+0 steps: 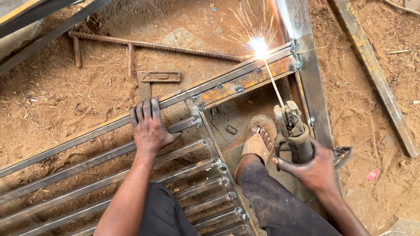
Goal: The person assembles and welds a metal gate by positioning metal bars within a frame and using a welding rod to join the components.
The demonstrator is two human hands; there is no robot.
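Sparks (259,46) fly where the electrode (273,83) meets the steel grille (227,89). Right hand (313,168) is clamped on the electrode holder (294,131); left hand (148,129) presses flat, fingers apart, on the grille.

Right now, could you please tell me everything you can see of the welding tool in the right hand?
The welding tool is a worn, dark clamp-type holder with grimy metal jaws and a thick handle. The right hand grips that handle from below. Its jaws clamp a thin straight rod that slants up and left to the metal frame, where the rod tip burns bright white and throws sparks. The tool hangs above the ground beside a sandalled foot.
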